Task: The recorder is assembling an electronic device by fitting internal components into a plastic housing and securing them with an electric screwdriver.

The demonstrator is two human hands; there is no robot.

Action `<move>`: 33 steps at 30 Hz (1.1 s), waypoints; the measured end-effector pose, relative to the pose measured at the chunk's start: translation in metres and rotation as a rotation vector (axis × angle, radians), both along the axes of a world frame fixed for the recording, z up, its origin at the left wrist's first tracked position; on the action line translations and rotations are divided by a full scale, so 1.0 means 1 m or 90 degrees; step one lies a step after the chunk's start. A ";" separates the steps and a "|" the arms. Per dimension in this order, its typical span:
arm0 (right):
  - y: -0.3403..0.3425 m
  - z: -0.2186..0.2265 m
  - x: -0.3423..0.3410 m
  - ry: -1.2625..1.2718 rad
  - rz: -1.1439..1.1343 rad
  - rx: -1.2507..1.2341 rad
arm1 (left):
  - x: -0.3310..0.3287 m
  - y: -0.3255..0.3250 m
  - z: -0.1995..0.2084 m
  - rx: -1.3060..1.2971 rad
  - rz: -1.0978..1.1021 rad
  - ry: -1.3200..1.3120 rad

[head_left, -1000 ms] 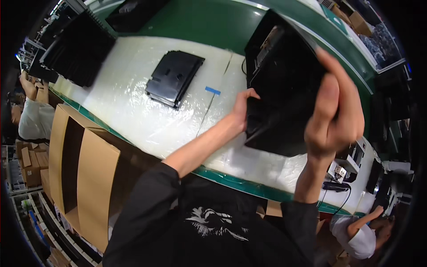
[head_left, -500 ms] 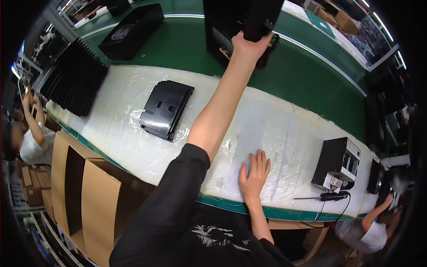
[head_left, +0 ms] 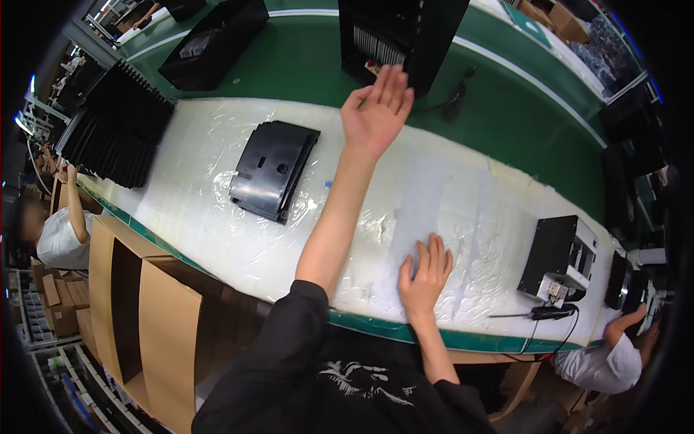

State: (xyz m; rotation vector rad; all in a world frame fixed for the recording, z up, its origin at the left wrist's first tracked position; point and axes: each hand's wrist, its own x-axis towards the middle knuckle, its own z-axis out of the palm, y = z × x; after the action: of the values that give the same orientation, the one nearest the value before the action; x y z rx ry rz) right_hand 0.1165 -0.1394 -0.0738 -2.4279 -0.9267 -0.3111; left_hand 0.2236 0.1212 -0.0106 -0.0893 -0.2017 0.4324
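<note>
My left hand (head_left: pixel 376 112) reaches out over the far edge of the white padded bench top, palm up, fingers stretched and slightly blurred. It holds nothing and is just in front of a tall black open-sided housing (head_left: pixel 437 43) with a ribbed grey part inside, on the green surface. My right hand (head_left: pixel 426 278) lies flat on the plastic-covered padding (head_left: pixel 361 289) near the front edge, fingers apart. To the left of my left forearm lies a glossy black curved cover (head_left: pixel 271 170), possibly several stacked.
A stack of black panels (head_left: pixel 116 134) and a black box (head_left: pixel 213 47) stand left. At right are a black-and-white device (head_left: pixel 553 260) and a corded electric screwdriver (head_left: pixel 549 312). A black cable (head_left: pixel 455 98) lies beyond. Cardboard boxes (head_left: pixel 170 318) sit front left. Other people work at both sides.
My left hand has let go of the black housing and drawn back toward me, turning palm up. The housing now stands on the green surface. My right hand stays on the padding.
</note>
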 end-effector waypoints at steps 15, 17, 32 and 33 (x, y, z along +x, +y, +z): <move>0.002 -0.005 -0.003 -0.024 -0.047 -0.040 | -0.078 -0.022 -0.088 0.035 -0.153 0.217; 0.004 -0.003 -0.002 -0.007 -0.038 -0.022 | -0.079 -0.017 -0.086 -0.004 -0.180 0.201; -0.013 -0.008 0.002 -0.026 -0.126 0.043 | -0.068 -0.076 -0.073 0.677 0.074 0.499; -0.011 -0.011 0.002 -0.029 -0.130 0.058 | -0.068 -0.088 -0.068 0.854 0.148 0.562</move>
State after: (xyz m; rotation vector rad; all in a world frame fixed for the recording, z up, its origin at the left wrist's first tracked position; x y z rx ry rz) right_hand 0.1185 -0.1506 -0.0844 -2.4431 -0.6689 -0.4723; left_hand 0.1557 0.0328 -0.0788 1.4329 0.4013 0.4559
